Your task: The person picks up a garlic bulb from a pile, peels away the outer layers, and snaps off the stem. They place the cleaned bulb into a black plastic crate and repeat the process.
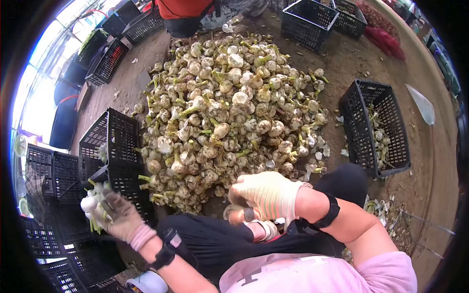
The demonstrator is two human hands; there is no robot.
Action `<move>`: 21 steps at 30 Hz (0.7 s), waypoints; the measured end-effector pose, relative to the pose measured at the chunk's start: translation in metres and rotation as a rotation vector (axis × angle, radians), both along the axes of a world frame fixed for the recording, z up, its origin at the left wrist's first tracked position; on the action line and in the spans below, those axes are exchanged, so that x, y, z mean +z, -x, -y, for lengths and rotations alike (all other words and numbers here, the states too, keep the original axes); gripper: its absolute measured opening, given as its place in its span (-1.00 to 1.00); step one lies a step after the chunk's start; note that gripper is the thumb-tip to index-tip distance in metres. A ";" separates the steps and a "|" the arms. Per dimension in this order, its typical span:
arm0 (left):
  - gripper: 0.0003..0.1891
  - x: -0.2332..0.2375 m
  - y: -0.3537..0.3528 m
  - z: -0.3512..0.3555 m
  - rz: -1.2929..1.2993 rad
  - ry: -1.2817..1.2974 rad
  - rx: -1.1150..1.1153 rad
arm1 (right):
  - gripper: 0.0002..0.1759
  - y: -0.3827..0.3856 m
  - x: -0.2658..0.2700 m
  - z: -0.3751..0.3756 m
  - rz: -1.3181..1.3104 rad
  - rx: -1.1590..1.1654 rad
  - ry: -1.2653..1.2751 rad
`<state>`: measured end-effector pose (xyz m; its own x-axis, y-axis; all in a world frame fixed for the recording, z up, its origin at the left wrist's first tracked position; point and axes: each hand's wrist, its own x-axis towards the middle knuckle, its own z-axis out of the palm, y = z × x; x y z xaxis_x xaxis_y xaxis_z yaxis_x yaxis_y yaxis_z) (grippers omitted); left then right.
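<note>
At the left, my left hand (122, 217), in a cream glove with dirty fingers, is closed around several cleaned white garlic bulbs (91, 205) with short green stems. It holds them beside a black plastic crate (128, 178). Over my lap, my right hand (266, 195), in a striped cream glove, is curled closed with the fingers turned down. A small grey piece shows at its fingers, and I cannot tell what it is. Just beyond both hands rises a large heap of soil-marked garlic bulbs (220, 115) with cut stems.
A black crate (373, 129) with some garlic and scraps stands at the right. More black crates (310, 24) are at the back and stacked at the left (51, 173). Another person (183, 12) sits behind the heap. A white tub (147, 282) is at lower left; peelings (386, 210) litter the ground.
</note>
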<state>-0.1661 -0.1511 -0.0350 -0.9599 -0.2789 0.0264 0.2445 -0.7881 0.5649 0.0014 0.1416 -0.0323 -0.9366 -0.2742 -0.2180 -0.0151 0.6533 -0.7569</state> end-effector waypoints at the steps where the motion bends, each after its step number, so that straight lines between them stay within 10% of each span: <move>1: -0.56 -0.020 0.017 -0.008 0.010 0.181 -0.206 | -0.47 0.000 -0.003 0.000 -0.032 -0.002 -0.003; 4: -0.55 -0.051 0.011 -0.118 0.167 1.036 -0.394 | -0.50 0.008 -0.008 -0.002 -0.163 0.021 -0.011; 10: -0.43 -0.173 0.034 -0.234 -0.412 2.586 -0.475 | -0.61 0.020 -0.025 -0.006 -0.318 -0.055 -0.156; 14: -0.55 -0.184 0.052 -0.239 -0.232 2.200 -0.562 | -0.51 0.023 -0.024 -0.024 -0.340 -0.153 -0.074; 16: -0.54 -0.205 0.068 -0.221 -0.121 1.263 -0.833 | -0.48 0.024 -0.032 -0.033 -0.480 -0.306 0.083; 19: -0.44 -0.107 0.028 -0.200 0.037 0.636 -1.042 | -0.52 0.024 -0.022 -0.032 -0.213 -0.766 1.128; 21: -0.40 -0.054 -0.016 -0.188 0.094 0.421 -1.042 | -0.65 0.026 -0.023 -0.039 0.010 -0.847 1.340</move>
<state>-0.1502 0.0371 -0.0895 -0.7227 0.6736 -0.1551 -0.4786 -0.3257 0.8154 -0.0242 0.1806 -0.0551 -0.9119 0.3140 -0.2643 -0.0001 -0.6441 -0.7649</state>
